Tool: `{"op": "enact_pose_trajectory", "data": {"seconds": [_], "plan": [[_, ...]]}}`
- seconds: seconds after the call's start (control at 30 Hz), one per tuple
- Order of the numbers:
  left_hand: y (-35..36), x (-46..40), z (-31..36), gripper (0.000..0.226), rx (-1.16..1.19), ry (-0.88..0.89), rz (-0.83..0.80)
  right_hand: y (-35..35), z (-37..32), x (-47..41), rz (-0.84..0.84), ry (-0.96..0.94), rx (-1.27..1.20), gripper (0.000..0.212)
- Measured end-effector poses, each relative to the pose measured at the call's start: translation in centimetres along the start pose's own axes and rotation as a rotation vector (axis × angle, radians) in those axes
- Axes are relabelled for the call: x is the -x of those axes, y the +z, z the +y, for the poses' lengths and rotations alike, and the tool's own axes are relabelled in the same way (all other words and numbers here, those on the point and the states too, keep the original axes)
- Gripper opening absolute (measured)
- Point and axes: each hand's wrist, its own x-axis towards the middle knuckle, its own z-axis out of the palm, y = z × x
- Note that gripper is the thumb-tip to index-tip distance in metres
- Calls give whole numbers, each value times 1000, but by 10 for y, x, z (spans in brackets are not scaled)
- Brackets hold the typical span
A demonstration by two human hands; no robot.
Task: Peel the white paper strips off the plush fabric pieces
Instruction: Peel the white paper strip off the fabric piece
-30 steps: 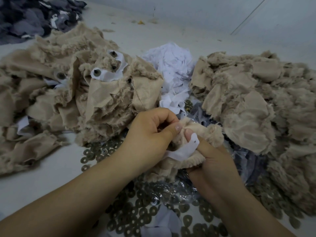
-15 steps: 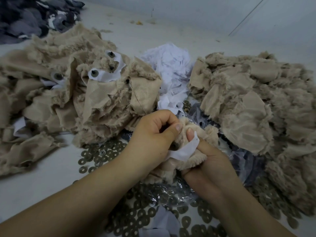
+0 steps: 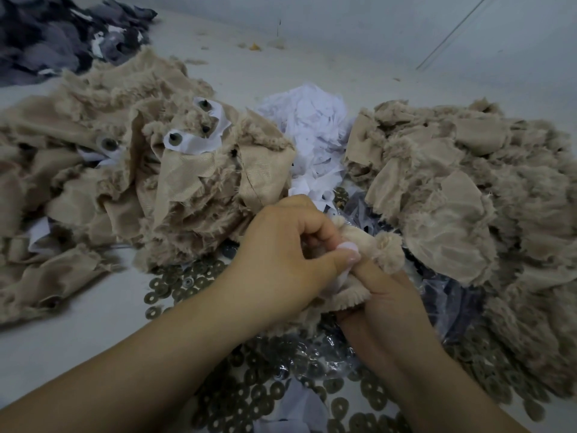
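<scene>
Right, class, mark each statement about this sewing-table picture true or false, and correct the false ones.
1. Both hands hold one tan plush piece. True.
2. The heap of loose white paper strips lies between two tan fabric piles. True.
3. The left hand rests flat on the table. False: its thumb and fingers pinch at the paper strip on the piece.
4. Round metal washers lie stacked in a box. False: scattered loose on the table.

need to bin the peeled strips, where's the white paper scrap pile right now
In the head view, the white paper scrap pile lies centre-back on the table, between the two tan plush fabric heaps, just beyond the hands.
</scene>
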Motion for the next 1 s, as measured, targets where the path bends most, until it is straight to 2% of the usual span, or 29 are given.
{"op": "enact_pose_trajectory", "data": {"seconds": [0.17,0.23,0.37,0.53,0.7,0.73,0.8,0.87,0.9,1.0], "plan": [[-3,1,-9,14,331,-242,50,-2,2,-1,5,-2,44,38],[-1,1,-13,15,370,-291,62,-2,2,-1,5,-30,44,35],[0,-2,-18,18,496,-348,66,-1,3,0,-5,-59,60,31],[-5,-4,-21,17,536,-411,-30,-1,-1,-2,-34,-74,96,33],[-9,-2,-29,32,526,-378,47,-13,-11,-7,-11,8,141,47],[-9,-2,-31,32,534,-377,61,-17,-15,-8,-2,-41,296,37],[-10,-3,-34,34,568,-390,90,-24,-18,-12,26,-271,910,14],[-12,-4,-37,33,589,-406,98,-28,-15,-16,47,-571,1536,12],[-12,-4,-38,32,587,-407,90,-29,-13,-17,23,-669,1686,13],[-12,-4,-39,27,576,-387,68,-27,-6,-13,-45,-642,1707,29]]}}
